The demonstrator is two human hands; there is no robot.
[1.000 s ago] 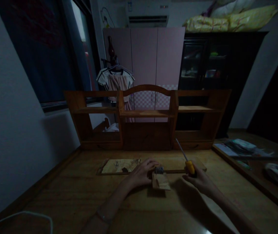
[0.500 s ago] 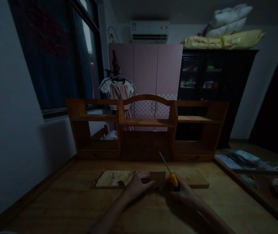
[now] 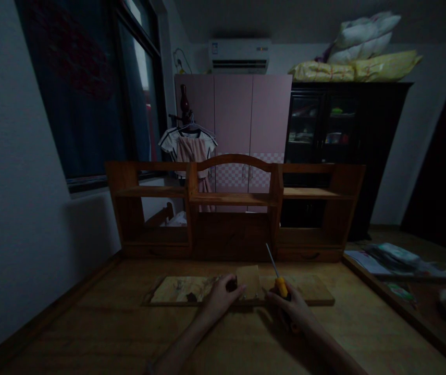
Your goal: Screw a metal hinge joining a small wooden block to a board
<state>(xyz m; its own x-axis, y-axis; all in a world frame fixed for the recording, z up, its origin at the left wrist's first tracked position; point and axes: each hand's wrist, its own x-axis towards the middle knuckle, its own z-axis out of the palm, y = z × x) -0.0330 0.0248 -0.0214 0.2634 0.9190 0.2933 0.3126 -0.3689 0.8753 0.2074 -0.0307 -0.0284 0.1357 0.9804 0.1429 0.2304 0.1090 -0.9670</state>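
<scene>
My left hand (image 3: 223, 298) pinches the left edge of a small wooden block (image 3: 248, 281), its thumb near the lower corner. Two small shiny bits that look like screws show at the block's lower edge. Behind and under the hands lies a long flat board (image 3: 312, 289), its left part pale, with rough, dark-stained patches. A screwdriver with a yellow handle (image 3: 281, 286) is in my closed right hand (image 3: 294, 304), its metal shaft pointing up and slightly left. The right hand's fingertips are just right of the block. Dim light hides where the block meets the board.
A wooden shelf unit (image 3: 231, 200) stands across the back of the wooden table (image 3: 101, 328). On the right, a lower surface holds papers and a plastic-wrapped bundle (image 3: 397, 253). A wall (image 3: 86, 260) borders the table's left side.
The small block has tipped and shifted slightly left, and its face is lighter now. The screwdriver has moved a little right and its shaft is more upright.
</scene>
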